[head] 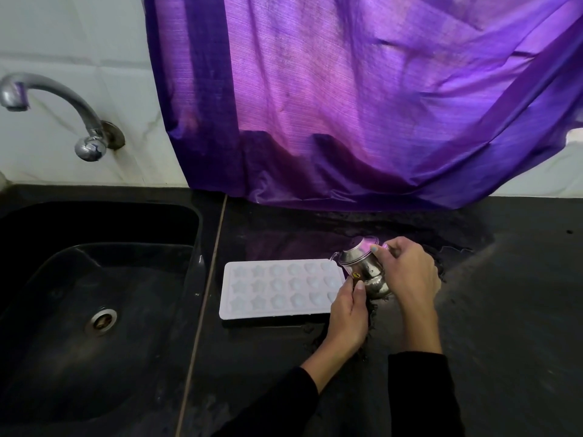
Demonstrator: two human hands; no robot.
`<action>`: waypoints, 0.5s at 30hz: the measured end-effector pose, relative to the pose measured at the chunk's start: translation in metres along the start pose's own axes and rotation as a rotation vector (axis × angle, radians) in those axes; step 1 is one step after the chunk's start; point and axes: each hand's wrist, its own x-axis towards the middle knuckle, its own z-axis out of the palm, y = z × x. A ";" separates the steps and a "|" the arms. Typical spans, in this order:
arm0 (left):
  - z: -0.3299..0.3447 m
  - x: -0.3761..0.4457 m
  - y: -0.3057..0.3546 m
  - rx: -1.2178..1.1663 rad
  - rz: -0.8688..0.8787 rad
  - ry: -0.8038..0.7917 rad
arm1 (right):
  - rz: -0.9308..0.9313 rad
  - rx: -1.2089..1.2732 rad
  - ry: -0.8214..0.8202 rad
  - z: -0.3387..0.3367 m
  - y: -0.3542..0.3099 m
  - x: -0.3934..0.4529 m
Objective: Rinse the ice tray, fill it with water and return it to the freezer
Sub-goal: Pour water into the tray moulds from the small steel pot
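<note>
A white ice tray [277, 290] with star and round moulds lies flat on the black counter [489, 310], just right of the sink. Over the tray's right end a small steel pot [362, 263] is tipped, its mouth toward the tray. My right hand [407, 272] grips the pot from the right side. My left hand [348, 313] holds the pot's lower part from below, at the tray's right edge. Whether water is flowing cannot be told.
A black sink [94, 298] with a steel drain [101, 321] fills the left. A steel tap [60, 111] juts from the white tiled wall above it. A purple curtain [362, 105] hangs down to the counter's back. The counter is wet around the pot.
</note>
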 end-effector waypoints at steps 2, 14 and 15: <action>0.000 -0.001 0.000 -0.011 -0.003 -0.006 | 0.002 0.010 0.003 0.000 0.001 -0.001; -0.008 -0.004 0.009 -0.060 0.035 0.028 | 0.012 0.161 -0.019 -0.010 0.003 -0.004; -0.009 -0.004 0.011 -0.071 0.041 0.034 | 0.006 0.187 -0.022 -0.011 0.003 -0.004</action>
